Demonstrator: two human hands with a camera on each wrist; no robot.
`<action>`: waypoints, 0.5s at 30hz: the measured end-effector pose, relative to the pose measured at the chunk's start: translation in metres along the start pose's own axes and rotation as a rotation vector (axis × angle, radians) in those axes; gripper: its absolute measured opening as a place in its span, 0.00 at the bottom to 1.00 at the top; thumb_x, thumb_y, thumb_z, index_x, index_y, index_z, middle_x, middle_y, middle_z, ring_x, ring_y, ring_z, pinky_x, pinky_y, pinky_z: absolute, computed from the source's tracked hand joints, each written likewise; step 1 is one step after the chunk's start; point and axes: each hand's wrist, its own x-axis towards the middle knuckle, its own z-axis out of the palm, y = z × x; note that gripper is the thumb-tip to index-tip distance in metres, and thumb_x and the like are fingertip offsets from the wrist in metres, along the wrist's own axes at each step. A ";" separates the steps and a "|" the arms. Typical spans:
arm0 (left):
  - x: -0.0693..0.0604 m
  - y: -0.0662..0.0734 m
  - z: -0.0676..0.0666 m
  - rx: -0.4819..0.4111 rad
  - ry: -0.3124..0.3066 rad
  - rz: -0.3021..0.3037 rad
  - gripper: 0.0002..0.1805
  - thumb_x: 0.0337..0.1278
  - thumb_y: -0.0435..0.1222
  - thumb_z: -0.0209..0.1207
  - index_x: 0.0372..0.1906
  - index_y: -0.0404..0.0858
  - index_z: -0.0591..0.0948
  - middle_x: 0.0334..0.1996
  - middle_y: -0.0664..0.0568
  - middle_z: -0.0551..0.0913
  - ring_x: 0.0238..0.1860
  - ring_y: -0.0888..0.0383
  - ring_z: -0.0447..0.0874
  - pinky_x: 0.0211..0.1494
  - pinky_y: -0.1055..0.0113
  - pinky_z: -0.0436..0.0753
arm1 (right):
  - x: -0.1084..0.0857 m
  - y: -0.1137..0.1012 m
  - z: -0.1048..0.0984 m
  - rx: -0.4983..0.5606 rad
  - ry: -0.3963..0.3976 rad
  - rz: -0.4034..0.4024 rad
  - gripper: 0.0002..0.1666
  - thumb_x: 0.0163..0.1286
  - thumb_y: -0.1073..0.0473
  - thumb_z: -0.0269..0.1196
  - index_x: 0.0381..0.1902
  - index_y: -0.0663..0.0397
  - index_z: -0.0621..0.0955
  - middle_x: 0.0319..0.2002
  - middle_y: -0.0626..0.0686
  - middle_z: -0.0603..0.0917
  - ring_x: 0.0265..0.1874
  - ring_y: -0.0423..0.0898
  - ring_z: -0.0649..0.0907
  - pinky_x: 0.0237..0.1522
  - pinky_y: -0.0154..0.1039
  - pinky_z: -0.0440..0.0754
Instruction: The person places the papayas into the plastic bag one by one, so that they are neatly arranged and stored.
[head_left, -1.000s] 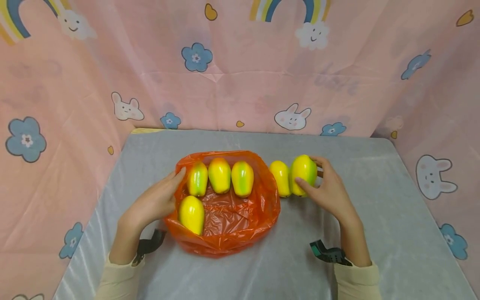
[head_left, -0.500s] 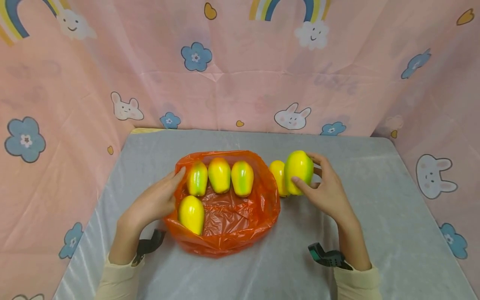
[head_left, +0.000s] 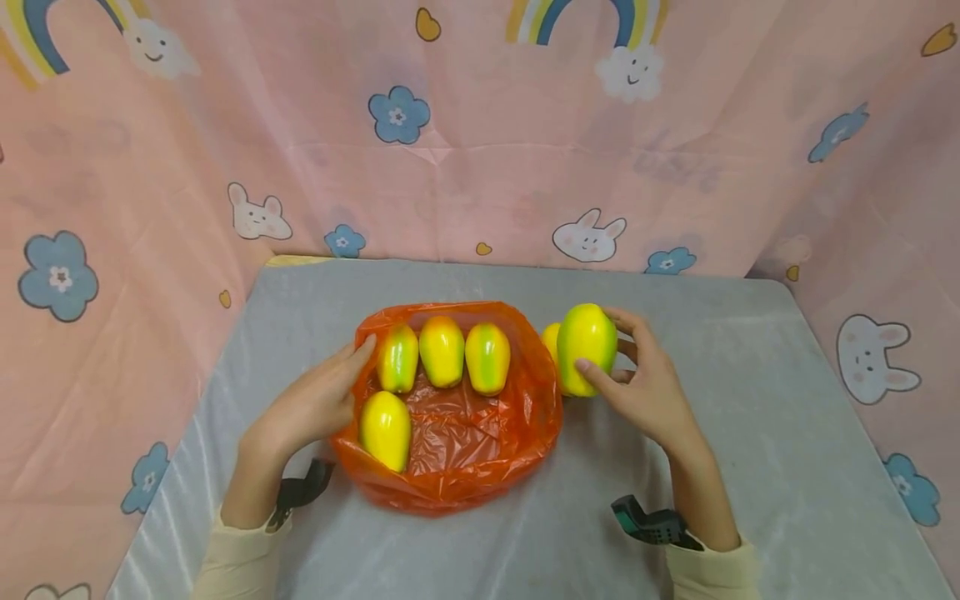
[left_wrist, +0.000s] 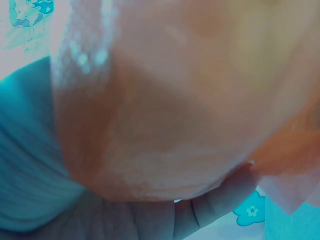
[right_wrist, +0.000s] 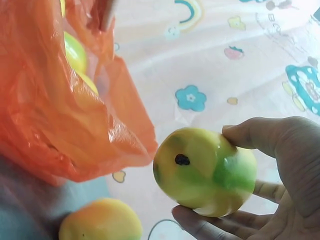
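An orange-red plastic bag point(head_left: 457, 487) stands with its mouth spread wide. Several yellow-green mangoes point(head_left: 442, 352) lie inside it, mostly along the far side. My left hand point(head_left: 318, 400) holds the bag's left rim; in the left wrist view the bag's film point(left_wrist: 165, 115) covers much of that hand. To the right of the bag, my right hand point(head_left: 648, 379) grips another mango point(head_left: 587, 350) between thumb and fingers. A dark spot marks that mango's end point(right_wrist: 182, 159) in the right wrist view. One more mango point(right_wrist: 102, 222) rests on the table beside the bag, partly hidden in the head view.
A grey cloth covers the table point(head_left: 750, 400). Pink printed curtains point(head_left: 465, 183) rise behind and at both sides. Dark camera mounts point(head_left: 652, 523) are strapped at the wrists.
My right hand has lifted its mango and moved left toward the bag, so it now overlaps the mango left on the table. My left hand stays at the bag's rim.
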 end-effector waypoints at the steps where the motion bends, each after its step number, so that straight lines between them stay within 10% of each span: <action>1: 0.000 0.000 0.000 -0.001 -0.001 0.003 0.46 0.56 0.17 0.53 0.83 0.29 0.57 0.82 0.31 0.61 0.68 0.39 0.76 0.74 0.38 0.76 | -0.001 0.000 0.001 0.004 0.001 -0.002 0.44 0.70 0.57 0.72 0.79 0.52 0.64 0.75 0.59 0.71 0.68 0.65 0.80 0.46 0.20 0.83; 15: -0.002 -0.001 -0.005 -0.050 -0.025 -0.019 0.47 0.58 0.19 0.51 0.84 0.32 0.54 0.84 0.33 0.56 0.61 0.41 0.78 0.65 0.45 0.84 | 0.002 -0.019 0.034 0.074 -0.086 0.009 0.43 0.70 0.55 0.72 0.78 0.45 0.66 0.71 0.58 0.75 0.66 0.61 0.82 0.51 0.47 0.92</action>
